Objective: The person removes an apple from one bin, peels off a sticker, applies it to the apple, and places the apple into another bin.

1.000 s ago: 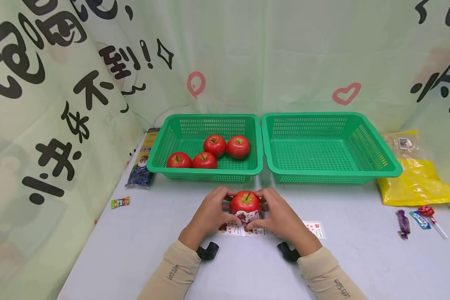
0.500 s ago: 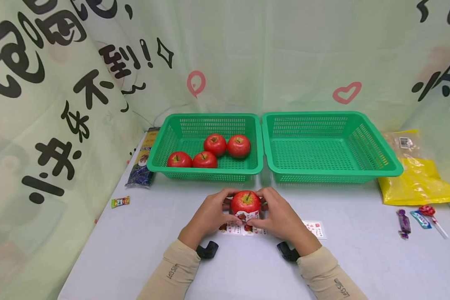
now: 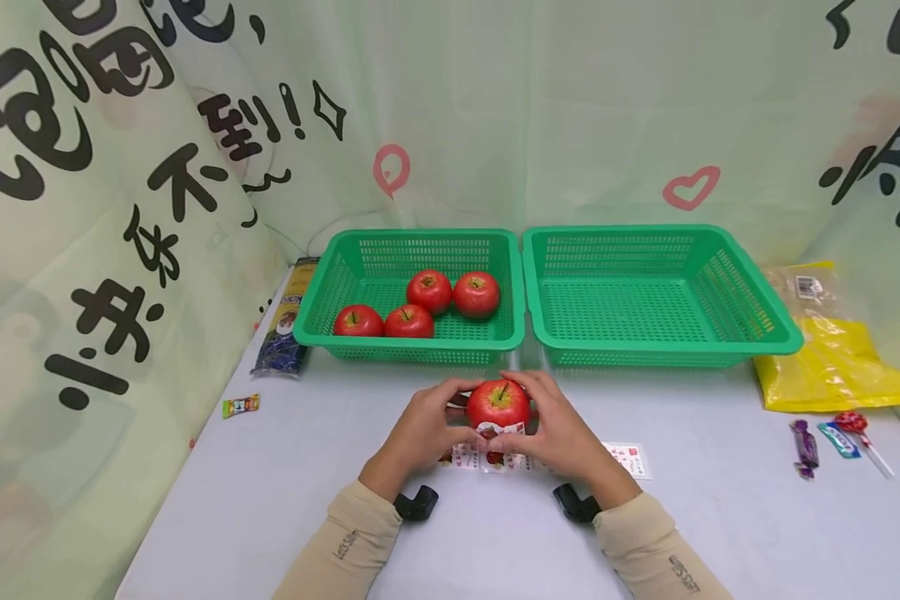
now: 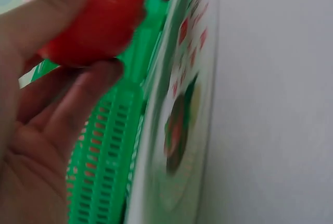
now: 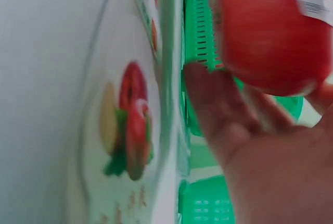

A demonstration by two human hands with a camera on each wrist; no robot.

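A red apple (image 3: 499,403) is held between both hands just above the table, stem up. A white printed sticker (image 3: 497,429) wraps its near side, and both thumbs lie at its edge. My left hand (image 3: 426,427) grips the apple from the left. From the right, my right hand (image 3: 552,423) holds it, its fingers reaching behind. In the left wrist view, thumb and fingers are around the apple (image 4: 106,23). The right wrist view shows part of the sticker (image 5: 312,0) with barcode-like lines. Beneath the hands lie printed sticker sheets (image 3: 626,460), partly covered.
A green basket (image 3: 412,354) at back left contains several red apples (image 3: 477,295). Beside it stands another green basket (image 3: 663,358). Yellow packaging (image 3: 836,362), a lollipop (image 3: 852,422) and wrapped sweets (image 3: 804,446) lie right. At left are a dark packet (image 3: 285,329) and small sweet (image 3: 241,406).
The apple has shifted slightly right between the hands over the last half second. The right hand's fingers have moved a little up and left around its top. The left hand stays nearly in place.
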